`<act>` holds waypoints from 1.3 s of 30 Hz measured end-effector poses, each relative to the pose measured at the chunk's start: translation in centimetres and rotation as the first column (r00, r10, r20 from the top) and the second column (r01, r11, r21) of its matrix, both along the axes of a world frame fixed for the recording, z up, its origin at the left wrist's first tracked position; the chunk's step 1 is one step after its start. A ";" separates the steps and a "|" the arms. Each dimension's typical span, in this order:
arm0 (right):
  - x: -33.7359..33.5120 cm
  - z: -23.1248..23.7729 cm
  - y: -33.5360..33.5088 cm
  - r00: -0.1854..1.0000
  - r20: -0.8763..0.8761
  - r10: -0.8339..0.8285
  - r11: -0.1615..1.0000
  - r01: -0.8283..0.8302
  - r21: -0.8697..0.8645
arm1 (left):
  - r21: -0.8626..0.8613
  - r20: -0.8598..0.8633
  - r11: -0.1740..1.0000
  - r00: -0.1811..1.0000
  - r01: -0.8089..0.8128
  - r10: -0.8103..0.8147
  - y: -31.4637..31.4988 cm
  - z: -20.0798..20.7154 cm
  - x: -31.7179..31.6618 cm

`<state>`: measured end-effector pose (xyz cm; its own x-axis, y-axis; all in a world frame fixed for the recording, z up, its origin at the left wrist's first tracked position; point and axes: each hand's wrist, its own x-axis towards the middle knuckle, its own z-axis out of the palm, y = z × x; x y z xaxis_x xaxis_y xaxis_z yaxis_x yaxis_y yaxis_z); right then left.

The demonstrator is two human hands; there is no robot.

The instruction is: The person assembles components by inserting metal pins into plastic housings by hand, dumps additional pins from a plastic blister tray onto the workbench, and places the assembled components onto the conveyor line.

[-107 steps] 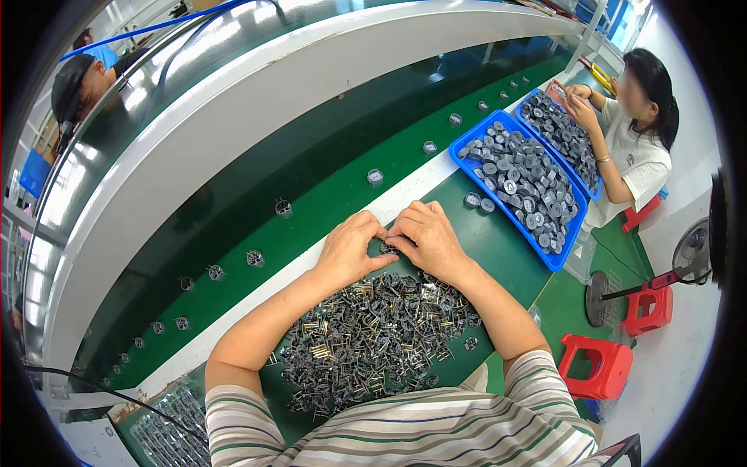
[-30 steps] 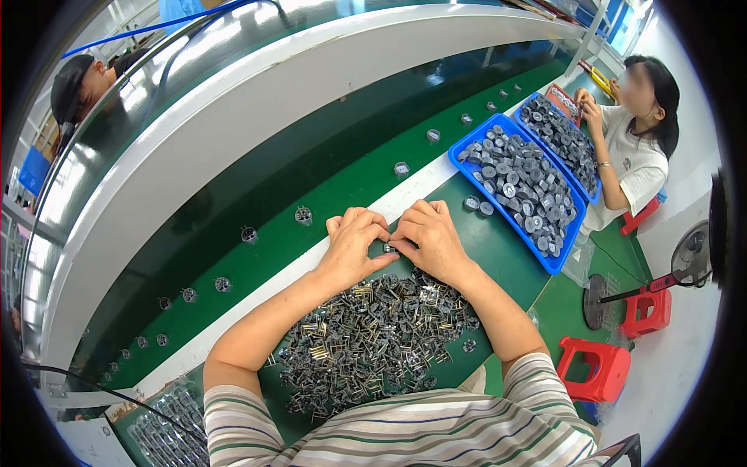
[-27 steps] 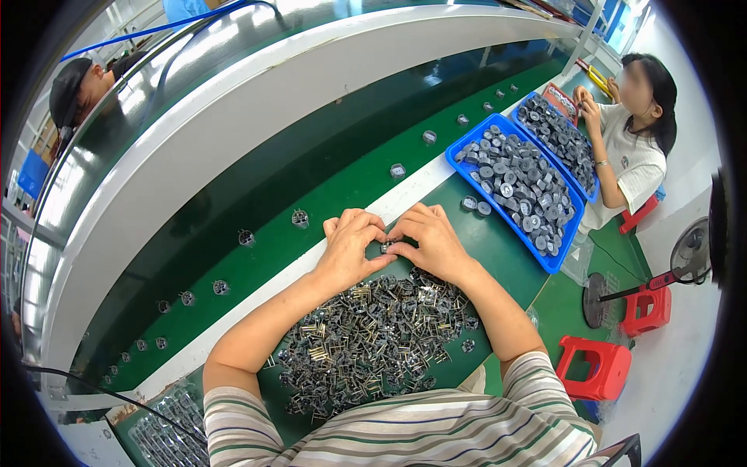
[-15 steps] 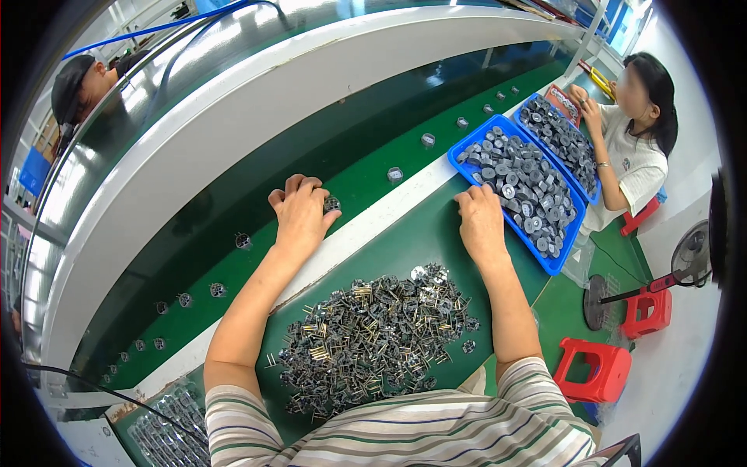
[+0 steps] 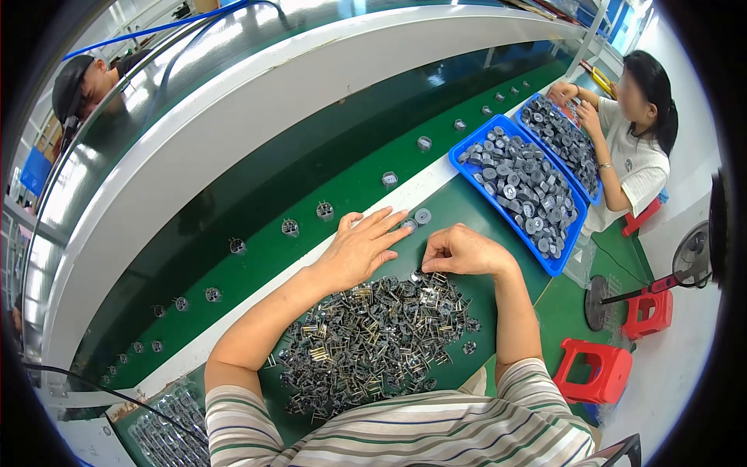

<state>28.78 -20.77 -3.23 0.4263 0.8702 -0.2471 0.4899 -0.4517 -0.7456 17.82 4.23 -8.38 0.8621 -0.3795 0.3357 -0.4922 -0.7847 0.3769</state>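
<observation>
My left hand [image 5: 360, 251] reaches over the bench edge with its fingers stretched out. Its fingertips touch a round grey cap [image 5: 410, 224], and a second round grey cap [image 5: 422, 216] lies just beyond. My right hand [image 5: 467, 251] is closed in a pinch at the far edge of a heap of small dark parts with metal pins [image 5: 373, 335]. What sits between its fingertips is mostly hidden. To the right of that hand stands a blue tray [image 5: 554, 268] full of round grey caps.
A green conveyor belt [image 5: 264, 272] beyond the white ledge [image 5: 311, 261] carries a spaced row of small parts. At right, a co-worker [image 5: 634, 156] works by a second blue tray [image 5: 597, 194]. Red stools [image 5: 595, 366] and a fan [image 5: 691, 253] stand on the floor.
My left hand has left a pinned part on the belt and moved right to the bench. My right hand has come from the tray to the heap. Two caps now lie on the bench.
</observation>
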 end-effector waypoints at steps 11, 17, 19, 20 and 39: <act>0.5 -1.2 -0.1 0.964 -0.048 -0.263 0.933 0.267 0.242 | 0.162 -0.254 0.971 0.944 -0.174 0.212 0.2 3.8 -0.6; 0.2 -0.4 0.1 1.000 -0.018 0.001 0.999 -0.001 0.035 | 0.002 0.177 0.997 0.981 0.083 -0.082 1.3 2.2 -0.1; 0.2 -0.4 0.2 0.999 -0.037 0.011 1.000 -0.011 0.022 | 0.049 0.051 0.991 0.990 0.125 -0.128 1.8 0.8 0.0; 0.2 -0.3 0.1 0.999 -0.042 -0.031 0.999 0.032 0.025 | 0.047 0.050 0.991 0.990 0.128 -0.131 1.7 0.9 0.0; -0.6 -1.1 0.8 0.878 0.364 -0.309 0.937 0.215 0.276 | -0.254 -0.151 0.962 0.987 -0.095 0.058 0.4 0.1 -0.2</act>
